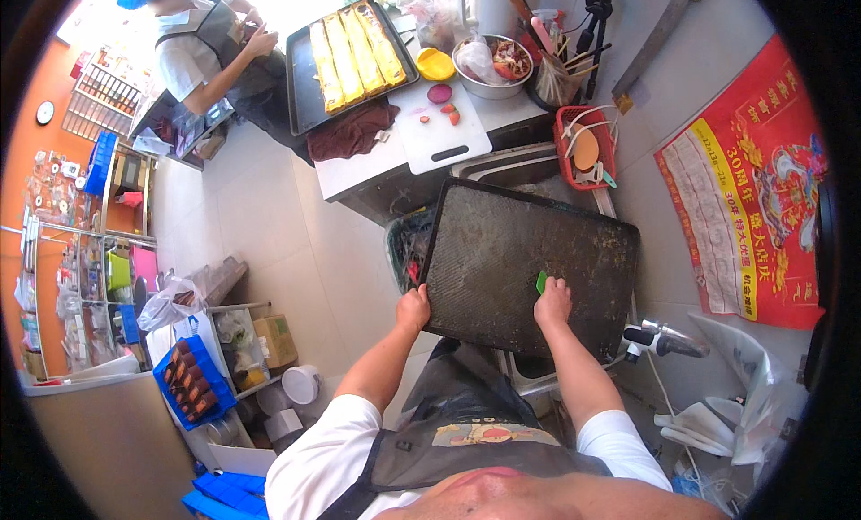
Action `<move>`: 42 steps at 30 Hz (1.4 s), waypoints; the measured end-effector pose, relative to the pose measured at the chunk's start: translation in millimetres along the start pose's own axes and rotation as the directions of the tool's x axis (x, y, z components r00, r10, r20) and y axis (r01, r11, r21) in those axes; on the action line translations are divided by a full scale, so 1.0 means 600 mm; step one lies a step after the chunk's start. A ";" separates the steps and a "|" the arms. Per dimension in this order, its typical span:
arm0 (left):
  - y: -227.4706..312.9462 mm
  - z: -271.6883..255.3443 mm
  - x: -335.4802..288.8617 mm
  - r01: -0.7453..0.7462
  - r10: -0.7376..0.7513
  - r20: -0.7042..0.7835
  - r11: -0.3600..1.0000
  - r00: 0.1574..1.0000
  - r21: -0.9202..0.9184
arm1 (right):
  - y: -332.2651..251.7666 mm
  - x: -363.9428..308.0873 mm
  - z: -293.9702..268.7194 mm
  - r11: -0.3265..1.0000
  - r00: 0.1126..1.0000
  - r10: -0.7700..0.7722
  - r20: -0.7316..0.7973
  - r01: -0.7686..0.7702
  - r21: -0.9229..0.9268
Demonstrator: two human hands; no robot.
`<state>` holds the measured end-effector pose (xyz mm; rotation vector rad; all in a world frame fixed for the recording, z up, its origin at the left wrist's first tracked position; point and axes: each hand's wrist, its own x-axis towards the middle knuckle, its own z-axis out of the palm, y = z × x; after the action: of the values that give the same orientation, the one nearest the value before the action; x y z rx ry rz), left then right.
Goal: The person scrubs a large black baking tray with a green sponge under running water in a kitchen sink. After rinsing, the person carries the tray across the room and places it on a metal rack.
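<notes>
A large dark baking tray (pixel 502 237) with a worn, spotted surface is tilted over the sink in front of me. My left hand (pixel 413 308) is closed round the tray's left edge, thumb on top. Over the tray's middle right, my right hand (pixel 553 302) grips a small green scraper (pixel 541 282), which is against the tray surface. Most of that scraper is hidden by my fingers, so its full shape does not show.
Beyond the tray lies the sink (pixel 520 166), with a red basket (pixel 587 148) at its far right. A chrome faucet (pixel 668 339) sits right. On the counter are a white cutting board (pixel 457 143), a metal bowl (pixel 491 87) and a filled tray (pixel 305 71). A co-worker (pixel 206 58) stands far left.
</notes>
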<state>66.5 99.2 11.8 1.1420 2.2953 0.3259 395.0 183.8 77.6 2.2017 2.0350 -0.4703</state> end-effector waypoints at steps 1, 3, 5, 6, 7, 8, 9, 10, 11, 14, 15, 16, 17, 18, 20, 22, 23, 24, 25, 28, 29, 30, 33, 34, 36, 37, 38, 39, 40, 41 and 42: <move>0.000 0.002 0.000 -0.003 0.003 -0.002 1.000 1.000 -0.009 | -0.004 0.000 -0.004 1.000 1.000 0.009 0.013 -0.009 0.004; 0.006 0.004 0.009 0.004 -0.004 -0.016 1.000 1.000 -0.014 | -0.013 -0.008 -0.006 0.999 0.999 0.027 0.022 -0.028 0.039; -0.005 0.024 0.015 -0.045 0.046 -0.078 0.999 0.996 0.020 | -0.014 -0.029 0.014 0.995 0.999 -0.039 0.036 0.036 0.091; -0.026 0.045 0.021 -0.096 0.102 -0.127 0.994 0.987 0.057 | -0.021 -0.044 0.018 0.987 0.987 -0.141 0.075 0.135 0.086; -0.049 0.056 0.033 -0.090 0.093 -0.048 0.994 0.995 0.053 | -0.026 -0.055 0.029 0.963 0.968 -0.249 -0.033 0.251 0.096; -0.066 0.059 0.028 -0.277 0.286 -0.067 0.953 0.956 0.126 | -0.036 -0.047 0.015 0.971 0.972 -0.225 -0.071 0.229 0.062; -0.066 0.061 0.030 -0.231 0.231 0.002 0.973 0.973 0.006 | -0.015 -0.023 0.026 0.985 0.962 -0.161 -0.221 0.170 0.022; -0.057 0.061 0.026 -0.187 0.188 -0.018 0.982 0.982 0.028 | -0.006 0.006 -0.010 0.990 0.994 -0.040 -0.103 0.054 0.132; -0.037 0.055 0.021 -0.156 0.158 -0.042 0.986 0.986 0.057 | 0.003 0.013 -0.003 0.993 1.000 -0.009 -0.023 0.012 0.121; -0.013 0.037 0.014 -0.015 0.015 -0.027 1.000 1.000 -0.005 | 0.006 0.001 0.013 0.998 1.000 0.006 -0.014 -0.005 0.065; -0.007 0.032 0.013 -0.027 0.027 -0.020 1.000 0.999 0.005 | 0.000 -0.010 0.017 0.998 0.999 0.020 0.033 -0.022 0.061; 0.001 0.027 0.013 -0.038 0.039 -0.013 0.999 0.999 0.013 | -0.003 -0.024 0.030 0.999 0.999 -0.039 0.020 0.038 0.032; 0.006 0.024 0.011 -0.049 0.049 -0.006 0.999 0.999 0.019 | -0.001 -0.035 0.043 0.995 0.995 -0.100 0.009 0.100 0.001; -0.007 0.027 0.015 -0.037 0.039 -0.027 0.998 0.999 0.051 | -0.003 -0.040 0.034 0.990 0.989 -0.143 0.028 0.143 0.014; 0.001 0.022 0.013 -0.041 0.044 -0.035 0.996 0.998 0.083 | 0.017 -0.004 0.010 0.995 0.995 -0.096 -0.028 0.097 0.029; -0.002 0.016 0.007 -0.047 0.051 -0.040 0.994 0.998 0.096 | 0.020 0.009 0.008 0.996 0.994 -0.081 -0.072 0.083 0.032; -0.006 0.013 0.001 -0.049 0.053 -0.040 0.995 0.998 0.089 | 0.017 -0.001 0.017 0.998 0.996 -0.057 -0.072 0.059 0.027; 0.005 0.015 0.009 -0.061 0.064 -0.048 0.996 0.997 0.070 | 0.017 -0.006 0.023 0.999 0.996 -0.034 -0.088 0.036 0.018; 0.001 0.014 0.010 -0.056 0.059 -0.034 0.996 0.998 0.072 | 0.005 -0.023 0.028 1.000 0.996 -0.017 -0.085 0.018 0.016; 0.008 0.013 0.014 -0.041 0.041 -0.013 0.997 0.999 0.059 | -0.010 -0.032 0.029 0.995 0.995 -0.099 -0.005 0.099 0.014; 0.010 0.013 0.012 -0.031 0.032 -0.019 0.998 0.999 0.045 | -0.003 -0.020 0.030 0.997 0.996 -0.080 -0.031 0.080 -0.006; 0.010 0.007 0.004 -0.014 0.015 -0.028 0.999 0.999 0.034 | 0.012 -0.001 0.022 0.996 0.996 -0.071 -0.061 0.073 0.042; 0.014 0.001 0.002 0.004 -0.003 -0.012 0.997 1.000 0.071 | 0.018 0.003 0.030 0.997 0.990 -0.041 -0.134 0.049 0.059; 0.017 0.004 0.008 -0.005 0.005 -0.007 0.997 1.000 0.073 | 0.015 -0.007 0.034 0.998 0.991 -0.028 -0.131 0.036 0.055; 0.010 0.011 0.010 -0.014 0.013 0.010 0.996 1.000 0.084 | 0.007 -0.023 0.025 0.999 0.998 -0.033 -0.053 0.035 0.038; 0.002 0.013 0.007 -0.011 0.011 0.005 0.997 1.000 0.078 | 0.009 -0.029 0.032 0.998 0.997 -0.068 -0.043 0.069 0.010; -0.007 0.015 0.005 -0.009 0.009 -0.001 0.997 1.000 0.073 | 0.016 -0.035 0.042 0.995 0.994 -0.103 -0.033 0.102 -0.018; -0.005 0.018 0.009 -0.010 0.011 -0.015 0.998 1.000 0.058 | 0.024 -0.030 0.043 0.989 0.989 -0.142 -0.033 0.140 -0.049; 0.001 0.014 0.005 -0.006 0.007 -0.011 0.999 1.000 0.051 | 0.047 -0.010 0.038 0.989 0.987 -0.146 -0.066 0.146 -0.004; 0.007 0.009 0.003 -0.002 0.003 -0.007 0.999 1.000 0.043 | 0.067 0.011 0.032 0.988 0.984 -0.147 -0.100 0.152 0.040; 0.019 0.006 0.007 -0.007 0.007 -0.006 0.999 1.000 0.031 | 0.058 0.015 0.017 0.988 0.978 -0.152 -0.140 0.150 -0.027</move>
<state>73.9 109.2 12.7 1.1660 2.3097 0.2973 428.0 186.1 60.8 2.1379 2.2814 -0.3177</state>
